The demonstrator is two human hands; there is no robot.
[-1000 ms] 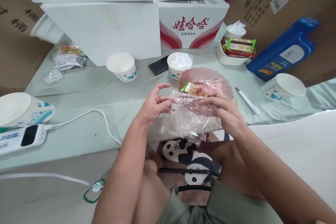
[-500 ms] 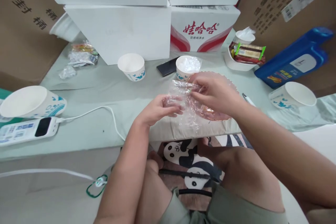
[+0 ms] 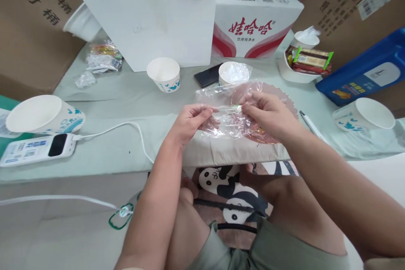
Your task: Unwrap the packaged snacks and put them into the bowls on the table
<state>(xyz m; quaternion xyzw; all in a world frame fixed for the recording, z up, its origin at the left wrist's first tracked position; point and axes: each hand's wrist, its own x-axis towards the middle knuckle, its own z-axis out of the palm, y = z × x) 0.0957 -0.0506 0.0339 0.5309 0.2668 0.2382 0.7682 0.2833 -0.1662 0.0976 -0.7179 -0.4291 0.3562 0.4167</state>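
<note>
A crinkled clear plastic bag [image 3: 226, 120] is stretched between my two hands above the front of the table. My left hand [image 3: 193, 120] pinches its left side between thumb and fingers. On the other side, my right hand [image 3: 264, 109] grips the bag with thumb and forefinger. Behind and under that hand lies a round pink plate [image 3: 284, 97] with a scalloped rim, partly covered by the hand and the plastic. Just beyond the bag stands a small paper cup [image 3: 226, 76] stuffed with crumpled clear plastic.
An empty paper cup [image 3: 163, 76] and a black phone [image 3: 207, 76] are farther back. A white container of wrapped snacks [image 3: 299, 75], a pen [image 3: 311, 125], a paper bowl [image 3: 363, 114] and a blue bottle [image 3: 363, 71] are at right. A power bank [image 3: 38, 149] with cable and a large paper bowl [image 3: 44, 114] lie left.
My hands have moved apart, and the plastic bag between them is now spread wider and pulled sideways instead of hanging down. The view has shifted slightly.
</note>
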